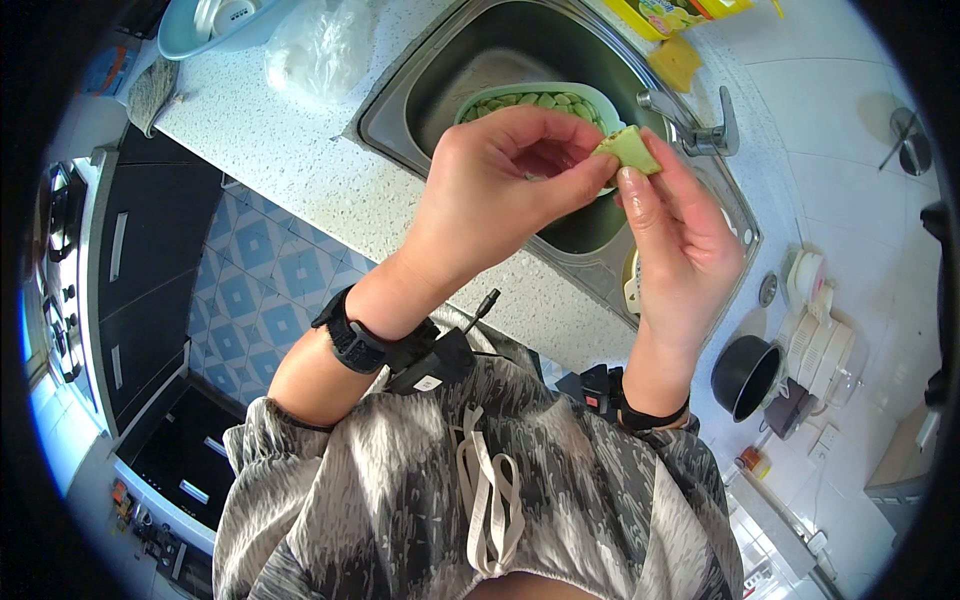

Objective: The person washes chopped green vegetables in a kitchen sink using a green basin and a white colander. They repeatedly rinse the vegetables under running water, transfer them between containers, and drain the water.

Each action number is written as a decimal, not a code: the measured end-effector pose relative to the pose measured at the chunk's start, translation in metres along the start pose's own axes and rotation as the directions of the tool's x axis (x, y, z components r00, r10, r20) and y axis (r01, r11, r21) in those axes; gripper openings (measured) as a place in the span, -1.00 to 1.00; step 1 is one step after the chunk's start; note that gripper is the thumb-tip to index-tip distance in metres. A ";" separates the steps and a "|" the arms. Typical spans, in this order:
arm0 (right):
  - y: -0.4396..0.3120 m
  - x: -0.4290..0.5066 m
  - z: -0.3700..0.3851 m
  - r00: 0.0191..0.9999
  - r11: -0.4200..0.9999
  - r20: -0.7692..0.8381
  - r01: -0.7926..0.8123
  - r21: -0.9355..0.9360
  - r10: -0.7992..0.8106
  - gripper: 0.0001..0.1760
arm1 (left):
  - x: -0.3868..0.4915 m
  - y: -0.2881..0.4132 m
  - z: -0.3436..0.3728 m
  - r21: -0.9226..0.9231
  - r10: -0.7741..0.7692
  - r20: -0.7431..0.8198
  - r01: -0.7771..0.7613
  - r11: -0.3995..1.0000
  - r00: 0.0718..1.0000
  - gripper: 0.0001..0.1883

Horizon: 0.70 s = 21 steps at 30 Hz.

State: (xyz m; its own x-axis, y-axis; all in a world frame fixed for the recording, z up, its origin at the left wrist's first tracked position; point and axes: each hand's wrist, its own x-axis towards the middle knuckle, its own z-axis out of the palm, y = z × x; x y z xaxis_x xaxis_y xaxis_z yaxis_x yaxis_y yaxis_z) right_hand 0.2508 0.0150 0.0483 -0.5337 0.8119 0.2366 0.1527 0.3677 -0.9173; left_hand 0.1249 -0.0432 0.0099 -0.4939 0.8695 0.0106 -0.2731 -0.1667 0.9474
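Observation:
Between my two hands is a pale green piece of vegetable, with a browned patch along its upper left edge. My left hand pinches its left side between thumb and fingers. The thumb and fingers of my right hand grip its right side. Both hands are raised over the steel sink. Under them in the basin sits a light green bowl of cut green pieces, which seem to lie in water. My left hand and wrist hide the bowl's near part.
A chrome faucet stands at the sink's right rim, near my right hand. A yellow sponge lies behind it. On the speckled counter are a clear plastic bag and a blue basin. A black pot is at right.

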 end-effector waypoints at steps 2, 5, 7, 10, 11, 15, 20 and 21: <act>0.001 0.000 -0.001 1.000 1.000 0.009 -0.007 0.021 0.007 -0.66 | -0.002 0.000 0.001 0.035 -0.030 -0.033 0.031 0.999 0.999 -0.79; 0.005 0.001 -0.002 0.998 0.991 0.021 -0.067 0.114 0.065 -0.67 | -0.001 0.001 0.002 0.038 -0.049 -0.057 0.051 0.998 0.997 -0.79; 0.008 0.002 -0.003 0.993 0.974 0.027 -0.121 0.192 0.118 -0.67 | 0.000 0.002 0.001 0.023 -0.087 -0.021 0.088 0.996 0.996 -0.81; 0.014 0.004 -0.005 0.984 0.947 0.042 -0.176 0.267 0.171 -0.68 | 0.004 0.002 -0.004 -0.053 -0.195 0.052 0.198 0.979 0.979 -0.80; 0.016 0.006 -0.006 0.984 0.946 0.057 -0.180 0.271 0.171 -0.68 | 0.005 0.002 -0.005 -0.085 -0.233 0.076 0.239 0.967 0.970 -0.80; 0.023 0.004 -0.004 0.978 0.916 0.087 -0.208 0.343 0.189 -0.69 | 0.011 0.001 -0.005 -0.302 -0.400 0.172 0.435 0.848 0.900 -0.78; 0.041 0.001 -0.004 0.972 0.932 0.089 -0.235 0.275 0.219 -0.68 | 0.015 -0.014 -0.004 -0.423 -0.468 0.262 0.536 0.731 0.844 -0.84; 0.048 0.001 -0.005 0.968 0.931 0.077 -0.252 0.266 0.240 -0.68 | 0.017 -0.022 -0.003 -0.408 -0.510 0.228 0.557 0.723 0.829 -0.85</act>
State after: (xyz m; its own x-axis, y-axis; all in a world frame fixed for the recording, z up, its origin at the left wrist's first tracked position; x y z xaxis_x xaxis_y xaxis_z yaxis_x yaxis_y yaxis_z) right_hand 0.2622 0.0359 0.0058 -0.5437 0.8391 -0.0155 0.0551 0.0172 -0.9983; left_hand 0.1200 -0.0259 -0.0113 -0.0817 0.9121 -0.4018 -0.8099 0.1742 0.5601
